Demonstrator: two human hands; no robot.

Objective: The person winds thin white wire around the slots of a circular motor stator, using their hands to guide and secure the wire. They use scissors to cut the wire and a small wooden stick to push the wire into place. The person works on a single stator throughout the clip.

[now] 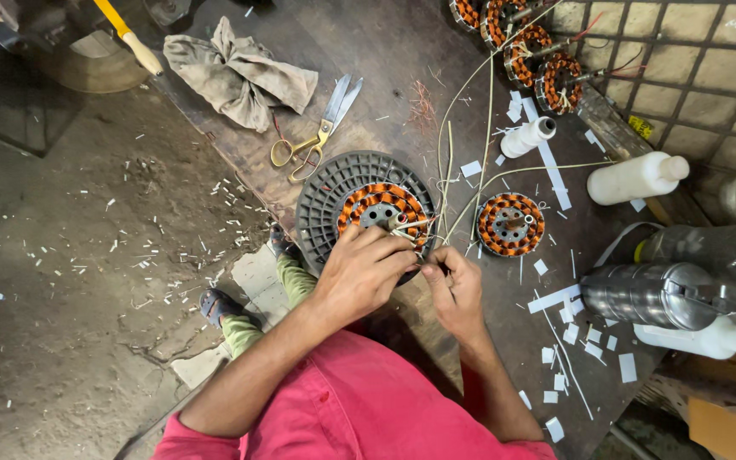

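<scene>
A round copper-wound stator (376, 205) sits in a grey ribbed round housing (327, 192) on a dark worktable (385, 60). My left hand (364, 268) rests over the near edge of the stator, fingers curled on its wire leads. Close beside it, my right hand (453, 281) pinches thin wires that come off the stator at its near right edge. A second, smaller copper-wound stator (510, 224) lies just to the right of the housing.
Brass-handled scissors (315, 136) and a crumpled grey rag (236, 72) lie behind the housing. Several more stators (526, 43) line the far right. White plastic bottles (636, 177), a metal canister (653, 294) and white paper strips (555, 298) crowd the right side.
</scene>
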